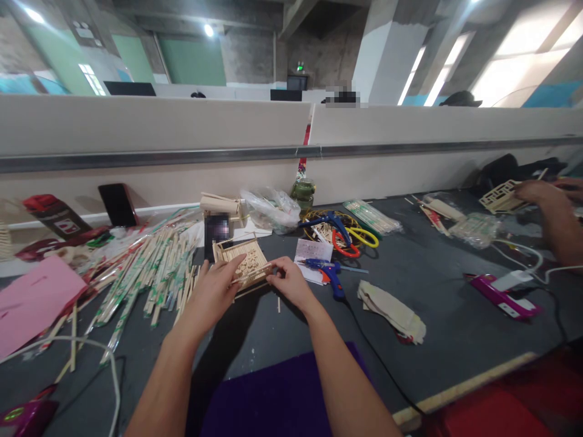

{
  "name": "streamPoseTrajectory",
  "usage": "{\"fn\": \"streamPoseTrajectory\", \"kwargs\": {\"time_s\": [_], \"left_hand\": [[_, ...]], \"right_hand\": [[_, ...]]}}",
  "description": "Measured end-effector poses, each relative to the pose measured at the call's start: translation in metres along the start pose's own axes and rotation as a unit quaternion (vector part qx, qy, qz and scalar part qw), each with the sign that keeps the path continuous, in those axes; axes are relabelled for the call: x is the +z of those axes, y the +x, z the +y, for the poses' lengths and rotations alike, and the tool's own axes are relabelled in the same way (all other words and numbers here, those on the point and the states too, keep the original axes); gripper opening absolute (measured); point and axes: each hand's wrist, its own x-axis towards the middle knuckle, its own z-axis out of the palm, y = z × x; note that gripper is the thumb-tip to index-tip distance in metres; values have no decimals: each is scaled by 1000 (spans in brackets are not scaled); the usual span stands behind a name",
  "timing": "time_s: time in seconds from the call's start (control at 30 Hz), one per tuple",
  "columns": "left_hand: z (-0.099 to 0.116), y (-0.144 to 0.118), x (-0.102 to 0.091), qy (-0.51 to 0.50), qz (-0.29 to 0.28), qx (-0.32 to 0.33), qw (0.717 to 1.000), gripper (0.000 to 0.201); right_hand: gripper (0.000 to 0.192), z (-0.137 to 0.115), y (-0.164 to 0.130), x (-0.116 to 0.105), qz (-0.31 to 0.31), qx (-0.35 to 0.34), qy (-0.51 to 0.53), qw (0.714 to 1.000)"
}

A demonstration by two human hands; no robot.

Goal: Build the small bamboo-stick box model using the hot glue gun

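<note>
A small model built of wooden sticks [252,258] lies on the dark table, with rows of sticks and a cluster of short cut pieces on it. My left hand [217,284] grips its near left side, fingers bent over the edge. At the near right corner, my right hand [291,280] pinches a thin stick piece [255,274] that runs along the front between both hands. Whether this piece is fixed to the model I cannot tell. Just right of my right hand lies a blue glue gun [334,279], its cord trailing toward the table's front.
Wrapped chopsticks [155,261] are heaped at left beside a pink sheet [39,300]. Scissors [346,233], a glass jar [303,193] and a cloth glove [392,309] lie to the right. Another person's hand [535,193] holds a wooden lattice [500,197] near a purple power strip [503,297].
</note>
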Motion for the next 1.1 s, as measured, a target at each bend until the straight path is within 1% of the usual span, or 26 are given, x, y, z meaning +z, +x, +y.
{"fn": "streamPoseTrajectory", "kwargs": {"time_s": [0.5,0.9,1.1], "left_hand": [[3,0,-2,-2,10,-5,1000,54],[4,0,-3,-9,-2,-7,1000,53],[6,-1,-5,-8,6,-10,1000,54]], "right_hand": [[23,-1,0,1,7,7,5,1000],[24,-5,-1,-2,0,14,19,1000],[22,-5,-1,-2,2,16,17,1000]]}}
